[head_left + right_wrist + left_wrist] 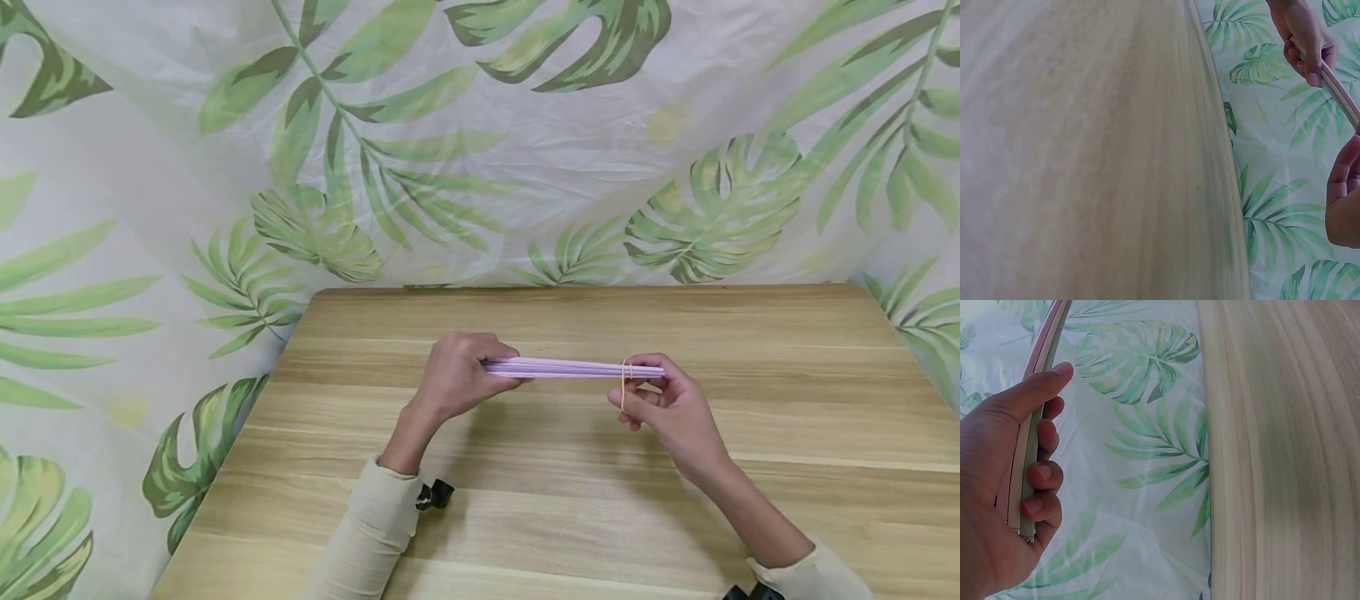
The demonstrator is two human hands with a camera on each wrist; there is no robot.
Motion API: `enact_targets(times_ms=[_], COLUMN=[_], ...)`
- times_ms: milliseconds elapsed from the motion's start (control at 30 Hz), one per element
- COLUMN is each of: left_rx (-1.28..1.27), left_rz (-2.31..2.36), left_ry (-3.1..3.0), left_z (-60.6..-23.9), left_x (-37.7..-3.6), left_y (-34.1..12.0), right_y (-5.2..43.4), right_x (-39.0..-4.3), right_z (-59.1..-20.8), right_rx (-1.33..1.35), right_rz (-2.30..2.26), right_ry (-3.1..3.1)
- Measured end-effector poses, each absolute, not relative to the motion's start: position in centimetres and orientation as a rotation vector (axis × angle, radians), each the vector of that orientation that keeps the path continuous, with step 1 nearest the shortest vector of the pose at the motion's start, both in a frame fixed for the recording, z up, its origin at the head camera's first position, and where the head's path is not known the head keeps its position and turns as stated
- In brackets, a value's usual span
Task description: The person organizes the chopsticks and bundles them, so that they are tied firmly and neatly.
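A bundle of slim, tapering chopsticks (570, 367) lies level above the table, looking pale purple in the head view. My left hand (461, 371) grips its thicker end. Pink, beige and green sticks (1025, 462) show inside that fist in the left wrist view. At the thinner end, a yellowish rubber band (623, 387) loops round the bundle. My right hand (678, 417) holds the band, which is stretched down over the thumb, while the index finger lies along the tips. In the right wrist view the right hand (1344, 200) is partly cut off by the frame edge.
The wooden table (525, 517) spreads beneath both hands. Behind and beside it hangs a white cloth (570, 167) printed with green leaves. A small black device (435, 495) sits at the left cuff, and another dark device (753, 592) at the right.
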State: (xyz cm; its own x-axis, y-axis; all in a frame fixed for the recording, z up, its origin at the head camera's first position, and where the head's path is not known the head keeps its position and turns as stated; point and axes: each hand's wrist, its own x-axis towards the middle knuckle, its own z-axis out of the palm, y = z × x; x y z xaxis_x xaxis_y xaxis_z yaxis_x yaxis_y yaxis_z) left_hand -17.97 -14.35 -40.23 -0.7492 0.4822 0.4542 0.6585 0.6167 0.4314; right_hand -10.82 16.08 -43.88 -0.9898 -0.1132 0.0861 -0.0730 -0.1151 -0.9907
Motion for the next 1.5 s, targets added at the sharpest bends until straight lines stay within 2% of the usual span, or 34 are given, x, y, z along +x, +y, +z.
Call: enact_targets(times_ms=[333, 533, 1033, 1333, 1500], left_rx=[-0.926, -0.882, -0.792, -0.741, -0.707], left_rz=[-0.843, -0.846, -0.83, -0.822, -0.798], left_ry=[-2.539, -2.554, -2.569, -2.605, -2.626], left_z=[-40.2, -40.1, -40.0, -39.9, -39.9], left_x=[-18.1, -18.2, -18.1, -18.0, -17.9], left_y=[-14.8, -14.8, -14.7, -14.8, -14.8], right_y=[16.3, 17.0, 17.0, 16.8, 16.6], right_x=[-10.9, -11.0, -10.9, -10.7, -10.5], right_z=[-43.6, -43.1, -42.8, -42.9, -42.9], right_rx=[-0.289, -0.42, -0.67, -0.567, -0.605], right_rz=[-2.347, -2.375, -2.07, -1.898, -1.864], right_ry=[2.192, 2.315, 2.665, 2.791, 2.843])
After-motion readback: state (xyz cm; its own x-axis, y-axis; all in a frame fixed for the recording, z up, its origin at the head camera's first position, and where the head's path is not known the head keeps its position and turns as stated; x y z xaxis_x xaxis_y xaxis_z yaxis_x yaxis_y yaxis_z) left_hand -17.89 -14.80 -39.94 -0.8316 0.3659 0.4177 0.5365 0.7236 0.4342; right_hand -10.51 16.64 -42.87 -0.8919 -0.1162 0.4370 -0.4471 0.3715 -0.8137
